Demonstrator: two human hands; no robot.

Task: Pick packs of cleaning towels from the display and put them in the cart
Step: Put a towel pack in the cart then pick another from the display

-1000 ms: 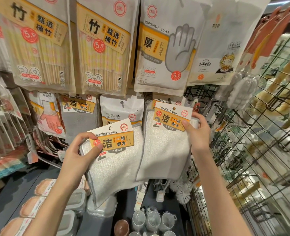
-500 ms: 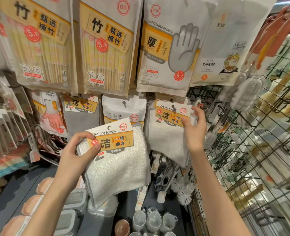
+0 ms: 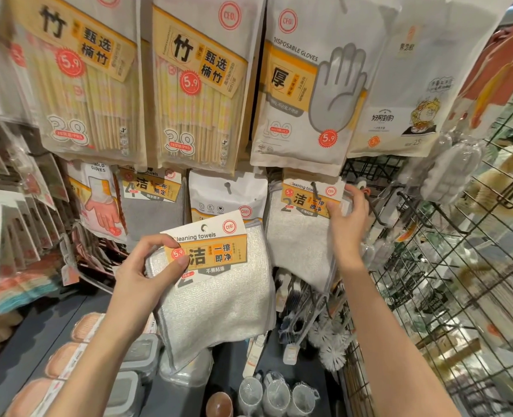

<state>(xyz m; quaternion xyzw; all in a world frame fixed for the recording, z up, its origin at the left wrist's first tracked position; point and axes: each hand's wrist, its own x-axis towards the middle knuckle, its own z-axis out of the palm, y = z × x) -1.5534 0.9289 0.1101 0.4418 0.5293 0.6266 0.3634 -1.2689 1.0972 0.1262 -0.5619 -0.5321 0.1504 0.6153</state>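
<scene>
While the left hand (image 3: 147,272) pinches one white woven cleaning-towel pack with a white-and-orange header card (image 3: 216,284) by the card's left edge, thumb on the front and fingers curled behind, that pack hangs free of the display, in front of its lower row. The right hand (image 3: 347,224) is at a second white cleaning-towel pack still on its hook (image 3: 297,233), thumb laid on the right end of the orange card, fingers spread loosely behind the pack's right edge; I cannot tell whether they have closed on it. The black wire hook (image 3: 317,191) passes through the card's hole.

Judging from this, the likeliest slip is pulling the hooked pack down or sideways instead of out along the hook, which could tear the card hole or drag down whatever hangs behind it. The left grip is a thin pinch on card only, so the cloth's weight could twist it loose. No cart is identifiable in view; the black wire grid rack (image 3: 460,266) stands along the display's right edge.

Counted: two cleaning-towel packs of this kind, one held, one hooked; two hands.
</scene>
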